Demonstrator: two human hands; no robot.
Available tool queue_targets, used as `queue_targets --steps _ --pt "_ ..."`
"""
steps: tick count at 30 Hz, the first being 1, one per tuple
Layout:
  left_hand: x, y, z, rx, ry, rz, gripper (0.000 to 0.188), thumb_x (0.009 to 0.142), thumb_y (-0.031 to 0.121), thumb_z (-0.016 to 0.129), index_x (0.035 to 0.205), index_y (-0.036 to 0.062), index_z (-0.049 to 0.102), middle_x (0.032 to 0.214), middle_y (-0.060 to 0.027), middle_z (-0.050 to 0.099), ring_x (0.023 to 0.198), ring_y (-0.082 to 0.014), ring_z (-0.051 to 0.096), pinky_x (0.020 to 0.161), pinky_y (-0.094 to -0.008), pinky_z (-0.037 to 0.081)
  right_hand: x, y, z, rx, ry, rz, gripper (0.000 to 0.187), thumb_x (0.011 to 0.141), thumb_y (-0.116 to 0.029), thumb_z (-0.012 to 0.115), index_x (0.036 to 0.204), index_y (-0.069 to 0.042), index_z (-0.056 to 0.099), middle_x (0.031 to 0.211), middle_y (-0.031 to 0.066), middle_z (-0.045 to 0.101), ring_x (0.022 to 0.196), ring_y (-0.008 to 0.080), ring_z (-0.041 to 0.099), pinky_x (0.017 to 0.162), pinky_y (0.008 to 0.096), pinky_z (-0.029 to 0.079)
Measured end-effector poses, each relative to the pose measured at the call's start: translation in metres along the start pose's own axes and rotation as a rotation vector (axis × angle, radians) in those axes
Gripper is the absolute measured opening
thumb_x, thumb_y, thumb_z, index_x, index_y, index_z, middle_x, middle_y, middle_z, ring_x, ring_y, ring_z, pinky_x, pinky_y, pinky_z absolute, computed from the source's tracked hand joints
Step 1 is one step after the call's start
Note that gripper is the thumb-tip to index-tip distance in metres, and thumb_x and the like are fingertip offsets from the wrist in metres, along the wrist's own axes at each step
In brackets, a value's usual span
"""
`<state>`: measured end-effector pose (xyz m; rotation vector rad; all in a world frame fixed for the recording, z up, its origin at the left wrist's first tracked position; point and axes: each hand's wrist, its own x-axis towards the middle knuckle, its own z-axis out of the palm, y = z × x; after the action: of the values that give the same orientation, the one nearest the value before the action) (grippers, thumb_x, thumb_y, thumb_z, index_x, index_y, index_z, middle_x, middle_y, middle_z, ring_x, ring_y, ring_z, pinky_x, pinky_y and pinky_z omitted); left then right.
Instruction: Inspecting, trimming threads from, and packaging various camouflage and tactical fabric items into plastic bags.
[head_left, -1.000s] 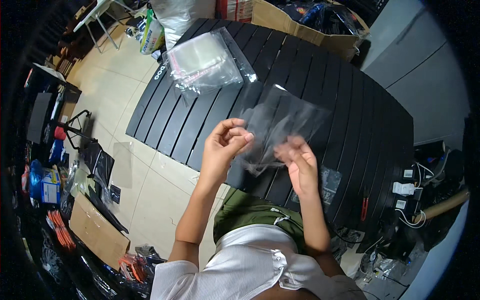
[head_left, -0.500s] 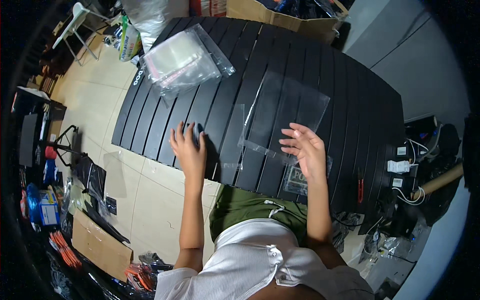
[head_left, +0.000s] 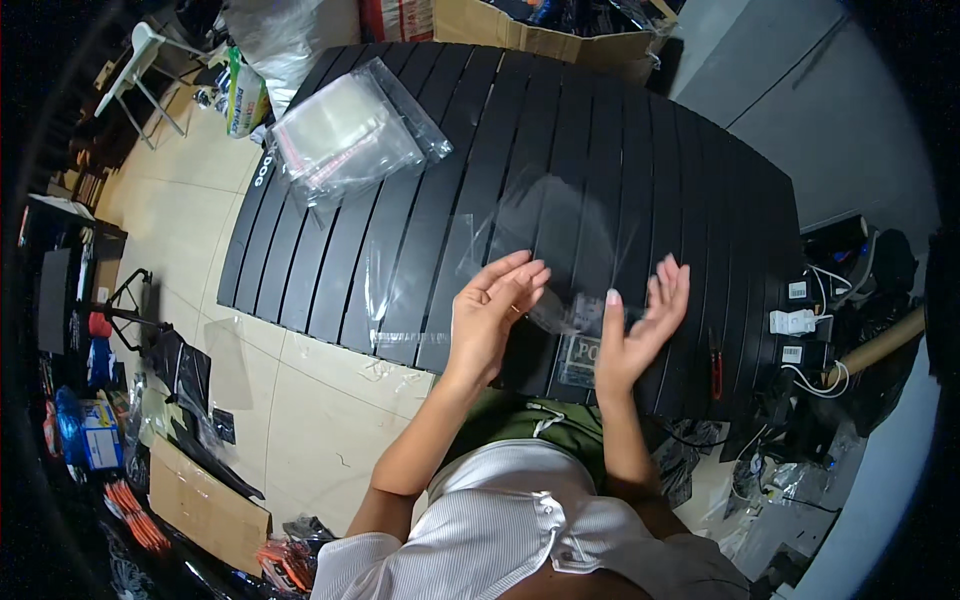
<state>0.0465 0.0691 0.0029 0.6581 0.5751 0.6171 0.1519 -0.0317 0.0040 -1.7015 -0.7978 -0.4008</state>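
My left hand is closed, thumb and fingers pinched together at the near left edge of a clear plastic bag. The bag is see-through, so its exact outline is hard to make out. To its right, my right hand is open, palm toward the left, thumb up and fingers apart, with nothing seen in it. Beside that hand's wrist lies a small dark patch-like piece in clear wrapping. Another clear bag lies flat on the black slatted table, left of my left hand.
A stack of clear bags lies at the table's far left. A red-handled tool rests near the right edge. Beyond the table stands a cardboard box. White plugs and cables are off to the right.
My left hand has moved right from the table's left part and closed on the bag. My right hand has shifted slightly right and down, fingers spreading away from the bag.
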Motion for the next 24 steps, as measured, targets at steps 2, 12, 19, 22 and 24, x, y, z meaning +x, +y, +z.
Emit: queue_targets --steps 2,12,19,22,24 --pt "-0.002 -0.001 0.003 0.044 -0.003 0.037 0.028 0.089 0.005 0.050 0.115 -0.0070 0.048 0.106 -0.0169 0.060 0.097 -0.0212 0.060 0.086 -0.0278 0.048 0.004 -0.013 -0.011 -0.142 -0.188 -0.239 0.046 0.073 0.003 0.059 0.118 0.003 0.048 0.117 0.0185 0.051 0.111 0.0315 0.047 0.094 0.0394 0.039" --pt "-0.013 -0.009 0.010 0.540 0.078 0.320 0.027 0.083 0.001 0.059 0.108 -0.0036 0.054 0.089 -0.0118 0.067 0.080 -0.0091 0.062 0.070 -0.0214 0.050 -0.002 -0.014 0.011 -0.060 -0.424 -0.238 0.060 0.071 0.001 0.063 0.126 0.005 0.040 0.099 0.0149 0.064 0.094 0.0261 0.060 0.083 0.0344 0.046" --pt "-0.016 -0.006 0.008 0.674 0.019 0.302 0.028 0.084 0.003 0.057 0.111 -0.0034 0.057 0.091 -0.0105 0.067 0.083 -0.0115 0.063 0.074 -0.0227 0.050 0.001 0.004 0.014 -0.028 -0.343 -0.169 0.050 0.075 0.005 0.059 0.122 0.003 0.045 0.093 0.0130 0.065 0.086 0.0225 0.064 0.076 0.0298 0.050" --pt "-0.015 0.003 0.003 0.618 -0.002 0.250 0.031 0.086 0.003 0.057 0.114 -0.0069 0.053 0.099 -0.0138 0.064 0.088 -0.0145 0.062 0.078 -0.0233 0.049 0.008 0.002 0.006 0.158 -0.339 0.064 0.037 0.077 0.006 0.057 0.113 0.002 0.053 0.098 0.0148 0.064 0.089 0.0212 0.064 0.080 0.0285 0.048" --pt "-0.014 0.010 0.000 0.680 0.022 0.259 0.028 0.086 0.002 0.057 0.112 -0.0077 0.054 0.098 -0.0137 0.064 0.088 -0.0154 0.063 0.079 -0.0236 0.049 0.015 0.001 -0.003 0.108 -0.309 -0.017 0.035 0.076 0.007 0.056 0.110 0.003 0.054 0.099 0.0148 0.064 0.092 0.0221 0.063 0.083 0.0297 0.046"
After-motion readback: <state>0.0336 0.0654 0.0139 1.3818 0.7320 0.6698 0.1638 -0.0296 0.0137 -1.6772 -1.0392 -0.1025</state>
